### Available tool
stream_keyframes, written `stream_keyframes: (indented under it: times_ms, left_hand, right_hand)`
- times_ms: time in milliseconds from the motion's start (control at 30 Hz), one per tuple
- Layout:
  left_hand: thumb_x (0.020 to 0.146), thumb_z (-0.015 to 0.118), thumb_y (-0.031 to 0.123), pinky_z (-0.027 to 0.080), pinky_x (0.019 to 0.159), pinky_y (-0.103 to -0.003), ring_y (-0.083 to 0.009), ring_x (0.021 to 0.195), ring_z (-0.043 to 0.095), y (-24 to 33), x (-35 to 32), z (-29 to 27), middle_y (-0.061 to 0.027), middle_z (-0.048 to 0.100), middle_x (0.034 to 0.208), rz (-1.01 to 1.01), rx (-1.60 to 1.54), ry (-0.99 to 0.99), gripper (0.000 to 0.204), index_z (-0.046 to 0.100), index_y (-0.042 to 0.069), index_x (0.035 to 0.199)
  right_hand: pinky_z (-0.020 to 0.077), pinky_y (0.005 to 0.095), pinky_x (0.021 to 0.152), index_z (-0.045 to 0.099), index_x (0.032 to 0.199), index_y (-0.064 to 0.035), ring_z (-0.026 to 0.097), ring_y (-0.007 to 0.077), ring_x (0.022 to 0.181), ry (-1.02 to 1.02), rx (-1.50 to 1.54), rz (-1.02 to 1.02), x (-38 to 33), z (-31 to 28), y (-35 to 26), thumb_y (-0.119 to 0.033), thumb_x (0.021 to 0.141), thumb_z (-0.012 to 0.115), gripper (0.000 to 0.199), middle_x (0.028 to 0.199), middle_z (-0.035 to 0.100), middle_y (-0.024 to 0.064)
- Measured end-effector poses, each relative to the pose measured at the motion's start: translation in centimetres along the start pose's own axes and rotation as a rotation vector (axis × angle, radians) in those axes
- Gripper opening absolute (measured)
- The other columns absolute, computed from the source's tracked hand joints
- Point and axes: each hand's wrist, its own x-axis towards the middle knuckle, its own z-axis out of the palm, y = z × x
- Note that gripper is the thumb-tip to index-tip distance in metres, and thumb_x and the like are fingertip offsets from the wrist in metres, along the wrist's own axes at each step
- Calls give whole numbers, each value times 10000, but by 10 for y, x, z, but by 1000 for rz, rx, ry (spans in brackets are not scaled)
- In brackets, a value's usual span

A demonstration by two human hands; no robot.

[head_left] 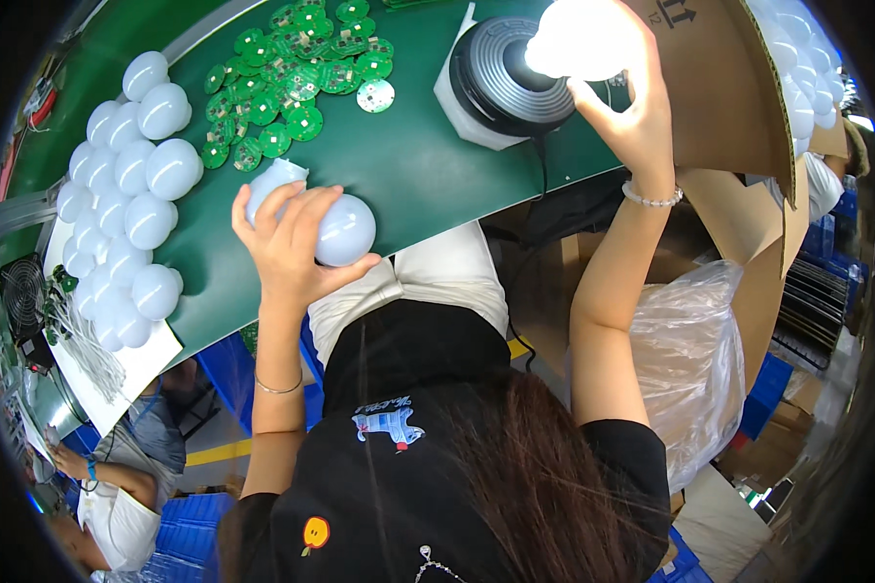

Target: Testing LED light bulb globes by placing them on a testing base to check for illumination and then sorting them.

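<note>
My left hand (287, 243) grips an unlit white bulb (335, 225) lying on its side over the green belt (408, 175). My right hand (632, 112) holds a glowing white bulb (583, 39) just beside the round black ribbed socket fixture (510, 78), which sits on a white base. A black cable runs down from the fixture over the belt's near edge.
Several white bulbs (131, 194) lie packed along the belt's left side. A heap of round green circuit boards (297, 68) sits at the back. A cardboard box (739, 97) with more bulbs stands at right, a clear plastic bag (695, 360) below it. Another person (117, 496) sits lower left.
</note>
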Motion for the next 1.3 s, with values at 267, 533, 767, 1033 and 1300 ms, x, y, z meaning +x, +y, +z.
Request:
stream_keyframes:
  times_ms: [267,533,767,1033,1300]
  left_hand:
    - [604,736,635,241,1066,-557,-257,1039,559,-2,-2,3,-15,668,999,20,10,21,712,640,97,1061]
    - [607,734,646,233,1071,-536,-254,1047,552,-5,-1,5,-4,666,1023,3,10,37,728,639,89,1065]
    - [595,745,639,227,1076,-521,-252,1046,547,-6,-1,3,-9,666,1028,6,-2,22,740,644,94,1085]
    - [590,754,626,225,1081,-518,-244,1055,540,-5,-1,4,-10,663,1041,19,-4,21,735,645,96,1088]
    - [587,760,621,216,1085,-514,-241,1064,540,-5,-1,4,-5,667,1045,7,-13,13,739,640,102,1099]
  right_hand:
    - [490,337,887,516,1252,27,594,194,1013,65,100,14,3,17,-8,-93,724,793,609,1124,610,119]
    - [493,332,874,532,1228,30,596,190,992,163,262,73,15,29,-7,-86,721,796,583,1098,616,114]
    - [494,317,857,548,1200,37,597,187,970,191,178,-4,11,22,-9,-81,742,776,526,1073,619,109]
    - [488,307,853,557,1183,55,599,191,970,278,94,-99,11,38,1,-94,832,650,392,1080,619,110]
    - [481,297,849,566,1166,72,600,196,971,420,393,-28,4,44,28,-106,923,524,304,1087,619,111]
